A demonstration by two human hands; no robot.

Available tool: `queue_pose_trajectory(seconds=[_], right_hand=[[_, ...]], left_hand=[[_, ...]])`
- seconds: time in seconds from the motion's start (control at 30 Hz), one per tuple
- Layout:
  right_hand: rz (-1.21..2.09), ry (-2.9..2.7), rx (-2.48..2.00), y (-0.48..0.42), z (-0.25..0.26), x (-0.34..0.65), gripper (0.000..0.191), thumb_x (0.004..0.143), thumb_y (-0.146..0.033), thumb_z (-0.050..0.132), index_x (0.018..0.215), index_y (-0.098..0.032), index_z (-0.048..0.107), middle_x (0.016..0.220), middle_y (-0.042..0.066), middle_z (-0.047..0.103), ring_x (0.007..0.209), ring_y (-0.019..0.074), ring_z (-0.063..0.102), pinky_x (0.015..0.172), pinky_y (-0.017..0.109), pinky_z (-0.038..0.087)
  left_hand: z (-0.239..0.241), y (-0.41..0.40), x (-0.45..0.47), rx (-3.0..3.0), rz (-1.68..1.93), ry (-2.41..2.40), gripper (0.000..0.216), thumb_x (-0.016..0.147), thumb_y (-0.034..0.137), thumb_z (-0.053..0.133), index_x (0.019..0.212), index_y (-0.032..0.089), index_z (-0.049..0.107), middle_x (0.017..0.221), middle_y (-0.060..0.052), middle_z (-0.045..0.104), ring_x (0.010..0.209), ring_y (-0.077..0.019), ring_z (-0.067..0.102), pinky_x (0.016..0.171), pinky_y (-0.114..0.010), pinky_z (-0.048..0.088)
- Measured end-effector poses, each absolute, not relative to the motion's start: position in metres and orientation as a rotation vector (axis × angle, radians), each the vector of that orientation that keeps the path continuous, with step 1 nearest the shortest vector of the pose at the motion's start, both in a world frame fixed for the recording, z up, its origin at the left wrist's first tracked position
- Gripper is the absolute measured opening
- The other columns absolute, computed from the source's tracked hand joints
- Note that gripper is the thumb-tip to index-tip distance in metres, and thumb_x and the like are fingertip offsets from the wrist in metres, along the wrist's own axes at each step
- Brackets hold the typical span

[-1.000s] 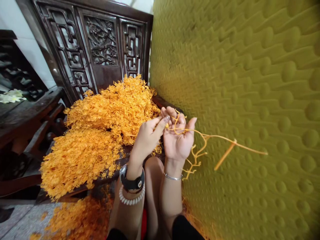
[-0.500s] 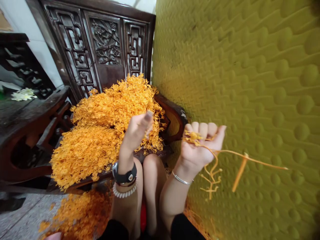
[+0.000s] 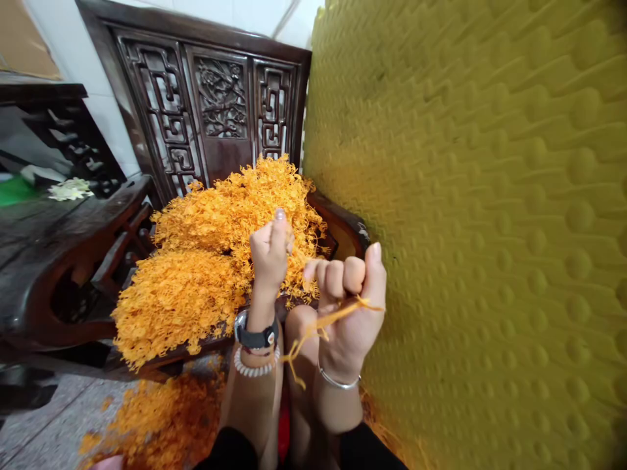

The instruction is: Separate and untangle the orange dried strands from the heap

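My right hand (image 3: 350,307) has its fingers curled in toward the palm with the thumb up. An orange branching strand (image 3: 337,314), thin and plastic-looking, crosses that palm just under the fingers, its forked end hanging left past the wrist. To the left, my left hand (image 3: 270,251) is closed with its thumb raised; a speck of orange shows at its fingertips, too small to name. Behind both hands rises a big heap of small orange branched pieces (image 3: 181,294), piled on a dark wooden seat. My left hand is in front of the heap's right part.
A carved dark wooden chair back (image 3: 225,153) stands behind the heap. A yellow-green embossed mat (image 3: 465,196) stands upright close on my right. More orange pieces (image 3: 161,411) lie low at the left, above the grey floor (image 3: 44,418). White flowers (image 3: 71,189) rest on dark wood at far left.
My right hand has moved left, nearer my left hand, and the strand now trails left instead of right. The orange flower-like piece and the strip no longer show. My left hand stays closed.
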State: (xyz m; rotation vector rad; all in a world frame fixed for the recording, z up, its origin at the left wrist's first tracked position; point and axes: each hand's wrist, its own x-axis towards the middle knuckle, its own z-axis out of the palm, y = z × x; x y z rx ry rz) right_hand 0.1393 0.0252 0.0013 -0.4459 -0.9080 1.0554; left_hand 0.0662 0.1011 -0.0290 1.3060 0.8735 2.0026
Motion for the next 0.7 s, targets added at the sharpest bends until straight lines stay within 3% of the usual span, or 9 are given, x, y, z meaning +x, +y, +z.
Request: queue_pose_trajectory(seconds=[0.23,0.47,0.57,0.7], right_hand=[[1.191,-1.020,-0.480,0.034,-0.010,0.116,0.053,0.088,-0.046,0.040,0.047,-0.018,0.023,0.043,-0.007,0.019,0.039,0.0049,0.016,0.040,0.022,0.018],[1.407,-0.813,-0.920,-0.013,-0.088,0.130,0.052,0.081,-0.055,0.047,0.051,-0.020,0.025,0.043,-0.010,0.016,0.037,0.0046,0.015,0.038,0.020,0.019],[1.268,-0.633,-1.199,-0.041,-0.122,0.177,0.050,0.077,-0.056,0.052,0.052,-0.021,0.027,0.045,-0.009,0.022,0.041,0.0060,0.022,0.040,0.020,0.024],[0.724,-0.587,-1.438,-0.052,-0.152,0.272,0.047,0.074,-0.055,0.053,0.051,-0.021,0.031,0.047,-0.007,0.027,0.042,0.0088,0.027,0.041,0.024,0.026]], left_hand=[[-0.033,0.109,0.044,1.152,2.110,0.787,0.048,0.086,0.048,0.045,0.049,0.019,0.038,0.044,0.005,0.034,0.039,-0.0070,0.034,0.040,-0.023,0.025],[-0.045,0.116,0.002,0.743,2.113,0.657,0.046,0.084,0.051,0.047,0.053,0.020,0.030,0.048,0.007,0.025,0.037,-0.0060,0.023,0.037,-0.021,0.023],[-0.052,0.109,-0.037,0.698,2.154,0.692,0.042,0.083,0.051,0.047,0.056,0.021,0.033,0.051,0.006,0.027,0.040,-0.0069,0.025,0.039,-0.021,0.028],[-0.048,0.095,-0.061,0.874,2.096,0.813,0.038,0.085,0.056,0.036,0.073,0.022,0.047,0.065,0.001,0.044,0.050,-0.0100,0.042,0.051,-0.025,0.042]])
